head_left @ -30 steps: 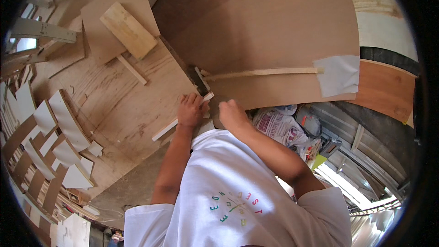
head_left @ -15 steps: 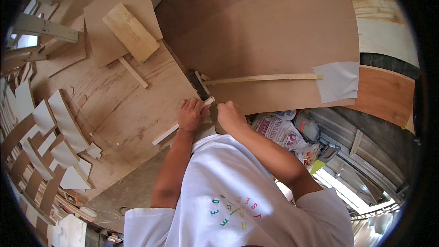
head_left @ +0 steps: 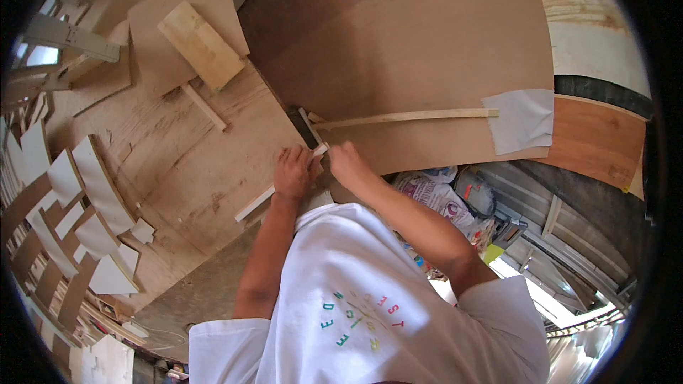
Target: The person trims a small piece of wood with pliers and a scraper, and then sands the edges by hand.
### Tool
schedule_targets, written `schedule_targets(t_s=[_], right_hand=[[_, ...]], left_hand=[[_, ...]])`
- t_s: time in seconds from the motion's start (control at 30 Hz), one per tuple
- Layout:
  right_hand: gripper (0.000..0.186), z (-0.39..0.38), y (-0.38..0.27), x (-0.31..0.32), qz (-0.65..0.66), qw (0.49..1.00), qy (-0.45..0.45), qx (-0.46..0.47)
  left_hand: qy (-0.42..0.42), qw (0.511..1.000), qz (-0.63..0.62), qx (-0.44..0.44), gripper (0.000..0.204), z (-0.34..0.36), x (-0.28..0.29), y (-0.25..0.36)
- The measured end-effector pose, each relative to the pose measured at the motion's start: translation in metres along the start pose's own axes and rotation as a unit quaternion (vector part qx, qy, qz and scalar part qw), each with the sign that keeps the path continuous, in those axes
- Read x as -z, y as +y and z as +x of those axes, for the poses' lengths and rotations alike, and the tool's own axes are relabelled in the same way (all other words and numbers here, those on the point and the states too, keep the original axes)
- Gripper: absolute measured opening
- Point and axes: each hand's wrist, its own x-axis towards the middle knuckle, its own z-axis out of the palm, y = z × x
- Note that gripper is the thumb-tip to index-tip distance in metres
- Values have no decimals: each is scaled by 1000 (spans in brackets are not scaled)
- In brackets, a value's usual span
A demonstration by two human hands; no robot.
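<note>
Near the work table's front corner, my left hand (head_left: 293,172) is closed around a narrow wooden strip (head_left: 254,205) with a pale face. The strip slants from the lower left up to the right, and its far end juts out past my fingers. My right hand (head_left: 346,163) is a fist right beside that end; whatever it grips, if anything, is hidden by the fingers. A long thin wooden batten (head_left: 405,118) lies just beyond on a large brown sheet (head_left: 427,43), with a short strip (head_left: 308,125) by its left end.
A thick wooden block (head_left: 201,46) rests on a brown board (head_left: 153,57) atop the plywood table (head_left: 185,171). White-faced offcuts (head_left: 103,185) are heaped at left. Grey paper (head_left: 523,121) lies on the sheet's right end. A printed sack (head_left: 437,195) stands below its edge.
My right hand has shifted slightly left and up, closer to the strip's end. My left hand keeps its hold, and the whole view has moved a little.
</note>
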Motion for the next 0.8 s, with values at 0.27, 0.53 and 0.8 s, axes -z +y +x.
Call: schedule_targets(t_s=[0.27,0.53,0.8], right_hand=[[29,-28,-3,17,29,999,-17,-3],[19,-111,46,30,-52,997,59,28],[38,-125,85,79,251,932,263,-7]], left_hand=[[18,1000,-14,-20,19,2,3,-4],[29,999,42,5,23,-3,-17,-9],[37,998,-17,46,21,24,20,22]])
